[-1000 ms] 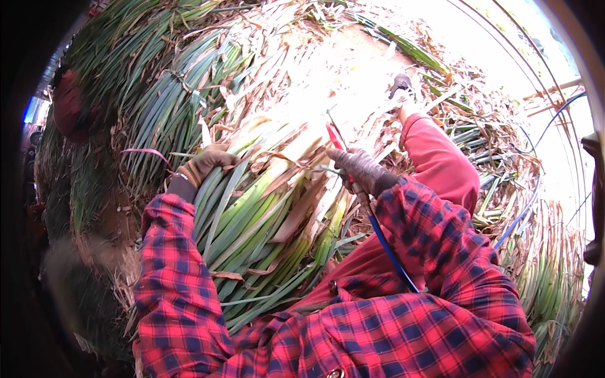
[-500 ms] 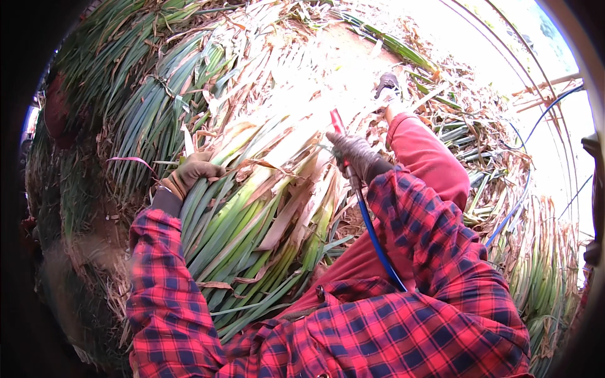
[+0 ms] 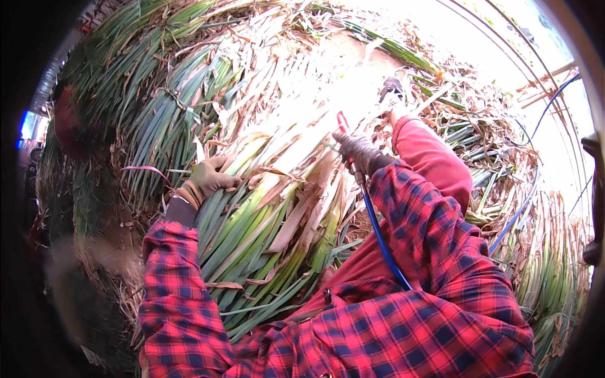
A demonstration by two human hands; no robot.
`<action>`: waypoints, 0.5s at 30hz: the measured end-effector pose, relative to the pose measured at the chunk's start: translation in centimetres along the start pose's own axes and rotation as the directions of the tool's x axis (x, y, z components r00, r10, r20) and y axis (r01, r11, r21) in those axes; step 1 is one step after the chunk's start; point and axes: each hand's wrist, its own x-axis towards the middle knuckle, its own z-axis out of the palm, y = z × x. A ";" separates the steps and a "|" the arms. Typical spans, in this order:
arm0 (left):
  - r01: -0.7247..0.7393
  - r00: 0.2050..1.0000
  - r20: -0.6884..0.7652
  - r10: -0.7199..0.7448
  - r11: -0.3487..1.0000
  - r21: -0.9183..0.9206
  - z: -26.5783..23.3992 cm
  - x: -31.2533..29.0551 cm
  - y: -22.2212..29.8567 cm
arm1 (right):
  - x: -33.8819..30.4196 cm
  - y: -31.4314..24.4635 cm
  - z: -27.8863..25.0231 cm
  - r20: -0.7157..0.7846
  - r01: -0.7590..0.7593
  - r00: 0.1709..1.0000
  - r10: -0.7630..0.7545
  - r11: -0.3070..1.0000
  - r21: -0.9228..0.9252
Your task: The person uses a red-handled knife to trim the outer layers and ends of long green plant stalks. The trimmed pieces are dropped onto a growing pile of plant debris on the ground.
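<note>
Both arms wear a flannel shirt (image 3: 403,327) in a red-and-black check, the sleeves buttoned down to the wrists. The left hand (image 3: 211,178) has a tan-brown work glove with a dark knitted cuff — the right hand (image 3: 358,150) a grey, worn-looking one. Plain red trousers (image 3: 435,164) cover the raised knee.

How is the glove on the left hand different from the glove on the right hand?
The left hand wears a tan glove and lies flat on the green leaf bundle. The right hand wears a grey glove and is closed round a red-tipped tool with a blue hose. Both leave red plaid sleeves.
</note>
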 end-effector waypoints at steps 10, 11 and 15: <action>0.114 0.954 0.299 -0.021 0.948 -0.296 -0.5 -6.8 10.6 | -6.6 0.3 -0.2 0.060 0.066 0.995 -0.075 0.988 0.140; 0.182 0.937 0.347 -0.050 0.916 -0.358 0.1 -5.9 9.9 | -6.5 1.1 -0.5 0.056 0.074 0.995 -0.085 0.981 0.182; -0.414 0.906 0.219 0.363 0.869 0.271 -0.4 -2.4 2.7 | -8.4 3.3 0.1 0.122 -0.040 0.992 0.011 0.971 0.237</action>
